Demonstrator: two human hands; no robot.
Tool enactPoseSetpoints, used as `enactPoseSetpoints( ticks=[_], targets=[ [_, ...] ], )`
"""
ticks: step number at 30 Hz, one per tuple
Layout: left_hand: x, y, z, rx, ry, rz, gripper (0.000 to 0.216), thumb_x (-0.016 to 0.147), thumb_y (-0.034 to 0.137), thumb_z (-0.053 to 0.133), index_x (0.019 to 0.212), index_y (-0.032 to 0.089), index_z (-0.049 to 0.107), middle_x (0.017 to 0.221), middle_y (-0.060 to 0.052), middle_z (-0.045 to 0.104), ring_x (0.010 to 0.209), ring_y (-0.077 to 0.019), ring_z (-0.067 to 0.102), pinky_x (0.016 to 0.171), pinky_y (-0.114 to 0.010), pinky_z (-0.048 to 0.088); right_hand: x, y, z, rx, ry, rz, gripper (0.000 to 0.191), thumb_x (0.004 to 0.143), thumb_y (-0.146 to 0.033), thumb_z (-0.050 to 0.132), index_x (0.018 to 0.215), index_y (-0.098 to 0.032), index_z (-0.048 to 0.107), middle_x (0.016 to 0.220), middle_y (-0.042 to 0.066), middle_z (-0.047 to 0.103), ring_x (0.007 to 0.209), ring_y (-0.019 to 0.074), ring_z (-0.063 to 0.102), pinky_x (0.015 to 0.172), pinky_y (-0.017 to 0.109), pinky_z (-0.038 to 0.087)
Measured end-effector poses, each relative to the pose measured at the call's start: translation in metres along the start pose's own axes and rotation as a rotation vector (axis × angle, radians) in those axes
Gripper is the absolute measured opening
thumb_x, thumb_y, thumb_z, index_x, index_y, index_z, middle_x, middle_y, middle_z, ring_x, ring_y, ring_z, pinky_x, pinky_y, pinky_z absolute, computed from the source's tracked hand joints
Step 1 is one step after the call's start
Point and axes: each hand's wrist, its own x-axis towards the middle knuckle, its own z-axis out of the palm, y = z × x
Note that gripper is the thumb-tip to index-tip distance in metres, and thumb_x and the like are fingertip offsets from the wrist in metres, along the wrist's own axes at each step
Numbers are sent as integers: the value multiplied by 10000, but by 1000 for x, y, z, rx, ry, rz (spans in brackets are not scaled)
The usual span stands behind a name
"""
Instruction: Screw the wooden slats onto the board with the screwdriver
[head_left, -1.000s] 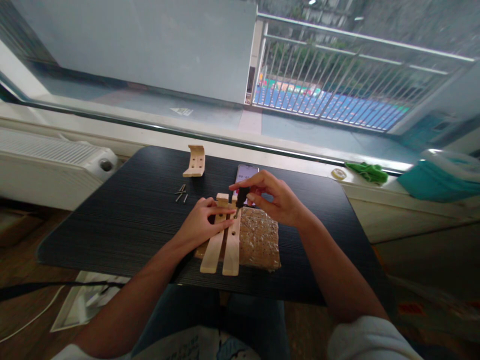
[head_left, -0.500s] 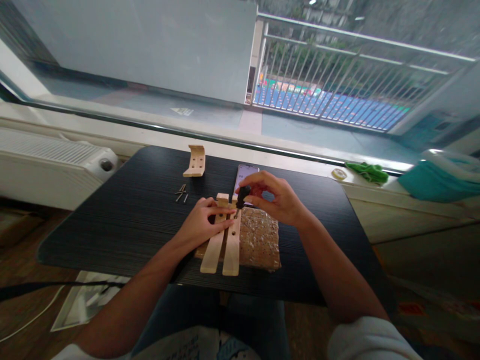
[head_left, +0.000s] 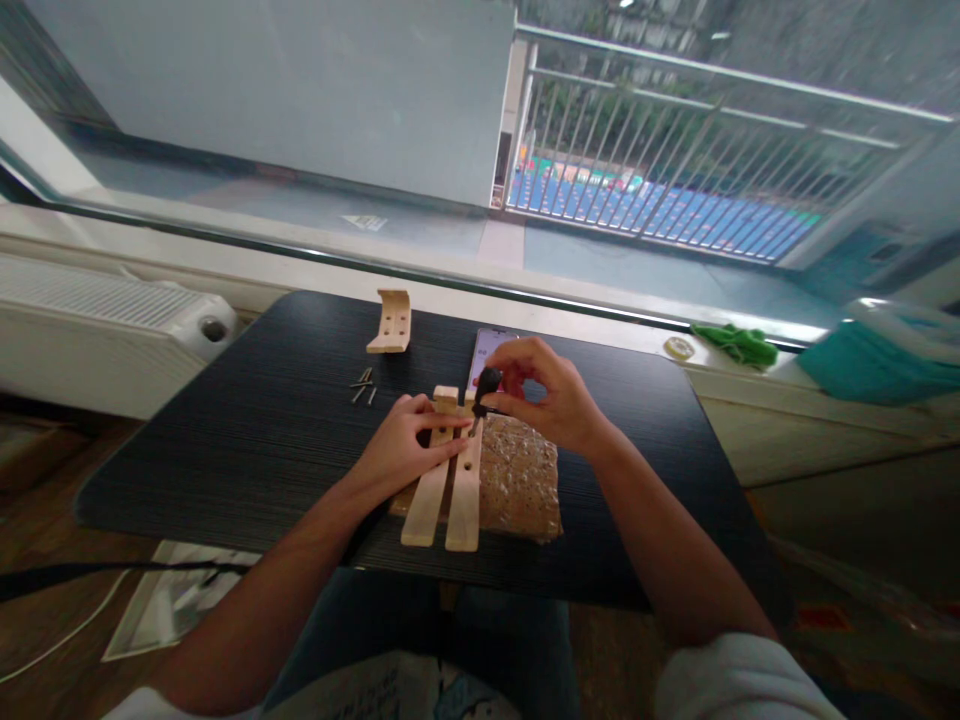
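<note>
A short black-handled screwdriver (head_left: 487, 386) is pinched in the fingers of my right hand (head_left: 551, 390). Its shaft points down at the upper part of a pale curved wooden piece (head_left: 463, 515). My left hand (head_left: 409, 440) presses that piece down, with thumb and forefinger on either side of the screwdriver tip. A second, similar wooden piece (head_left: 425, 505) lies alongside under the same hand. Both rest on a brown block wrapped in clear plastic (head_left: 521, 480). Whether a screw sits under the tip is too small to tell. An open hole shows just below it.
Several loose screws (head_left: 363, 384) lie on the black table (head_left: 225, 450), left of the hands. Behind them stands a curved wooden part with holes (head_left: 395, 322). A lit phone (head_left: 491, 345) lies beyond my right hand. A tape roll (head_left: 679, 347) and green cloth (head_left: 739, 345) are on the windowsill.
My right hand's fingers have shifted slightly around the screwdriver handle, and the handle leans a little differently. My left hand and the wooden pieces have stayed in place.
</note>
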Motion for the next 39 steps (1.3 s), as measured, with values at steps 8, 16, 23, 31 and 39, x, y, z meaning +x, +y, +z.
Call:
enactPoseSetpoints(
  ticks=[8,16,23,31,39],
  targets=[
    [0,1,0,4,-2,-4,289,793,460,654,977,258,745,973,-37,585,1002,-239,492,940,-404,416,1,2,4,-43,53,-49,308,772,-244,713,1017,-228,526,835,-48,572,570,33,473,547,177,431],
    [0,0,1,-6,7,2,299,797,469,647,985,257,745,986,-41,589,1013,-242,491,955,-411,411,0,2,6,-59,56,-37,307,778,-298,705,1011,-219,521,834,-40,567,577,43,480,554,193,441],
    [0,2,0,-15,11,4,300,794,473,648,985,263,744,974,-39,592,1010,-245,494,959,-424,410,0,3,8,-73,80,-63,294,776,-245,709,1003,-236,523,794,-56,549,579,42,477,549,191,432],
    [0,0,1,-8,8,7,294,791,472,651,984,272,745,969,-38,592,1000,-242,496,942,-410,417,1,0,5,-140,52,-87,211,801,-257,684,958,-227,547,822,-40,576,596,53,480,557,209,438],
    [0,-3,2,-15,14,4,314,792,481,644,1004,270,740,988,-37,597,1014,-243,496,953,-405,411,2,-2,2,-104,-15,-151,194,866,-176,549,1059,-191,554,973,33,610,708,79,542,611,231,476]
  ],
)
